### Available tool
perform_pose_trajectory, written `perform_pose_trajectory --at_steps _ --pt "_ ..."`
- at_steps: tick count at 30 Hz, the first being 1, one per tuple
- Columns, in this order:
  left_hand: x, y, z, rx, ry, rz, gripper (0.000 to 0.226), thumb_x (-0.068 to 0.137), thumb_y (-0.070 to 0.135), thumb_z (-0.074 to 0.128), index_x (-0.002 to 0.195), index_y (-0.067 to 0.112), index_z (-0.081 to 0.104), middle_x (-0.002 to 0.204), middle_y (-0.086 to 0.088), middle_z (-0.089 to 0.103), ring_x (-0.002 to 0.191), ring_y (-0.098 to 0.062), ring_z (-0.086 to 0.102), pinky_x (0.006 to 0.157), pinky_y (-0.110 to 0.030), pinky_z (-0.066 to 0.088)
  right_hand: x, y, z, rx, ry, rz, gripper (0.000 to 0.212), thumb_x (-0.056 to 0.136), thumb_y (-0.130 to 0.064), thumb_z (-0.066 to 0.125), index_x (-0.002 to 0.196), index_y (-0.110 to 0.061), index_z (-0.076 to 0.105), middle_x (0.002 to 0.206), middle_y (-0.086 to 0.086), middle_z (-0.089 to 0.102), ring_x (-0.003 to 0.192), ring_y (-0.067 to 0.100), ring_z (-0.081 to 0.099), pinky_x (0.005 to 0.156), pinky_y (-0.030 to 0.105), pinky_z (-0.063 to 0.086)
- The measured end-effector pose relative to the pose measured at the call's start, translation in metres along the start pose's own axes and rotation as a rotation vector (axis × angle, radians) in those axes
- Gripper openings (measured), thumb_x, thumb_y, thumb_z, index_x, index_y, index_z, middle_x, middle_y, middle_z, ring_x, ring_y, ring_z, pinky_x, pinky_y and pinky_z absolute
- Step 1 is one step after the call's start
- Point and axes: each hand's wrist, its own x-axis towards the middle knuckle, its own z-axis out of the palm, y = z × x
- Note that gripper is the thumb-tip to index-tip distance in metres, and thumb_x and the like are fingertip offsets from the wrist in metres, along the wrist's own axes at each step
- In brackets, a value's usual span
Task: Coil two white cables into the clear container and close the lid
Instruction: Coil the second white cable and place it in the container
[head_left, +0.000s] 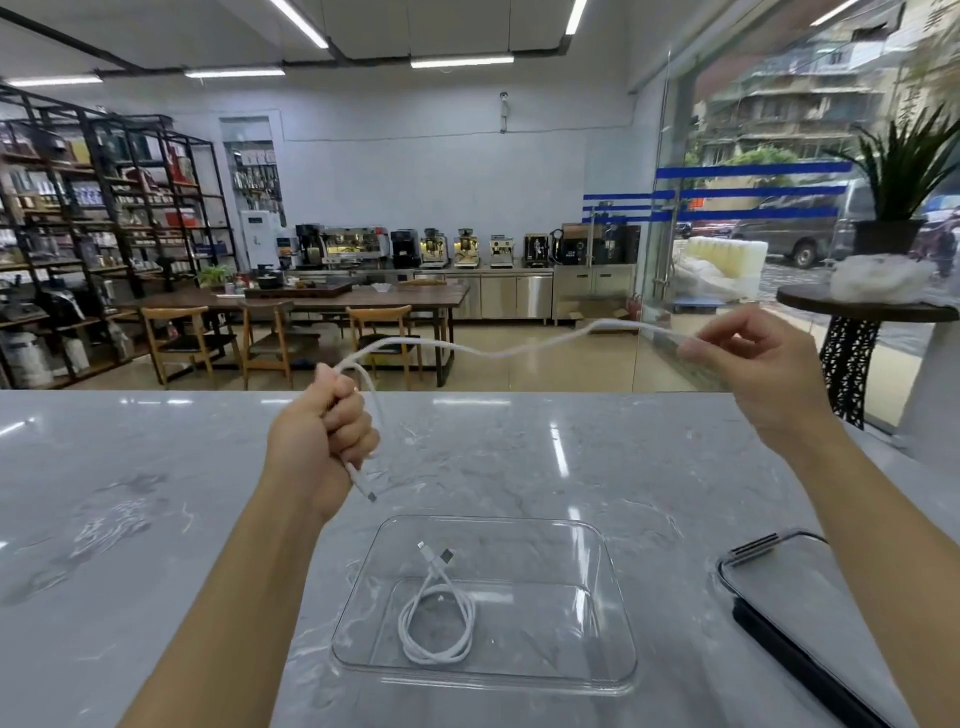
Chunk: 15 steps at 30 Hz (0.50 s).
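Cable (493, 353) at frame centre is judged mid-coiling: clenched in the left hand (322, 431), pinched by the right hand (753, 358). The next loop must be brought leftward.

pale grey veined marble countertop (156, 519) is filling the foreground. behind it a long dark wooden table (332, 299) is standing with light wooden chairs (176, 332) along its near side. black metal shelving racks (104, 218) are lining the left wall, holding boxed goods. a row of coffee machines (441, 248) is sitting on stainless steel cabinets (514, 296) at the back. a spiky green potted plant (898, 171) is showing above a round dark side table (862, 312), beside the blue-striped glass wall (748, 192).
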Motion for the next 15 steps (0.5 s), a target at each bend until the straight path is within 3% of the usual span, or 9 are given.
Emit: perform_pose_trajectory --at_steps 2,4,6,7,8,10,12,15 --pt "-0.003 -0.013 -0.003 0.031 -0.090 -0.143 0.040 0.099 0.031 0.031 0.063 0.016 0.040 0.038 0.010 0.029 0.028 -0.003 0.021 0.033 -0.017 0.016 -0.007 0.012 0.003 -0.166 0.079 0.028 0.023 0.075 -0.006 0.072 0.063 -0.024 0.065 0.062 -0.008 0.064 0.058 0.010 0.049 0.054 0.019 0.042" --pt "-0.007 -0.026 -0.003 0.067 -0.183 -0.237 0.039 0.098 0.030 0.031 0.064 0.014 0.041 0.038 0.010 0.029 0.028 -0.002 0.022 0.033 -0.017 0.017 -0.014 0.029 0.006 -0.659 0.060 0.116 0.011 0.083 -0.015 0.065 0.074 -0.009 0.066 0.077 0.010 0.066 0.068 0.022 0.053 0.060 0.031 0.040" --pt "-0.011 -0.038 0.001 0.103 -0.248 -0.292 0.038 0.097 0.029 0.032 0.064 0.013 0.043 0.038 0.010 0.028 0.028 -0.002 0.022 0.035 -0.017 0.016 -0.026 0.042 0.015 -1.206 -0.185 0.232 0.014 0.089 -0.019 0.056 0.091 -0.014 0.069 0.101 0.006 0.066 0.088 0.026 0.057 0.074 0.035 0.040" --pt "-0.012 -0.044 0.004 0.118 -0.267 -0.313 0.038 0.097 0.028 0.033 0.063 0.013 0.043 0.038 0.010 0.028 0.028 -0.002 0.022 0.036 -0.017 0.015 -0.032 0.045 0.021 -1.268 -0.310 0.262 0.016 0.089 -0.020 0.055 0.099 -0.019 0.067 0.115 0.002 0.062 0.100 0.025 0.055 0.084 0.035 0.036" --pt "-0.014 -0.049 0.009 0.129 -0.278 -0.329 0.039 0.097 0.028 0.033 0.062 0.013 0.044 0.038 0.009 0.027 0.029 -0.002 0.021 0.036 -0.018 0.015 -0.038 0.044 0.028 -1.185 -0.411 0.281 0.021 0.088 -0.022 0.057 0.108 -0.022 0.064 0.124 -0.001 0.057 0.110 0.022 0.052 0.092 0.035 0.032" --pt "-0.015 -0.057 0.016 0.131 -0.283 -0.345 0.039 0.097 0.028 0.033 0.062 0.013 0.043 0.038 0.009 0.027 0.029 -0.003 0.021 0.037 -0.019 0.014 -0.047 0.029 0.044 -0.590 -0.470 0.366 0.027 0.088 -0.022 0.060 0.114 -0.021 0.060 0.125 0.001 0.058 0.112 0.015 0.053 0.100 0.031 0.036" --pt "-0.014 -0.062 0.022 0.108 -0.280 -0.345 0.039 0.098 0.028 0.032 0.062 0.014 0.041 0.038 0.009 0.027 0.029 -0.003 0.020 0.036 -0.019 0.014 -0.056 0.007 0.063 0.015 -0.484 0.425 0.026 0.084 -0.023 0.062 0.110 -0.021 0.060 0.111 0.000 0.066 0.104 0.011 0.060 0.090 0.016 0.047" --pt "-0.012 -0.067 0.027 0.011 -0.272 -0.334 0.041 0.098 0.029 0.032 0.060 0.014 0.039 0.038 0.009 0.027 0.029 -0.003 0.019 0.036 -0.019 0.013 -0.066 -0.003 0.091 0.158 -0.639 0.400 0.031 0.080 -0.018 0.065 0.108 -0.026 0.056 0.092 -0.003 0.068 0.091 0.014 0.067 0.080 0.018 0.052"
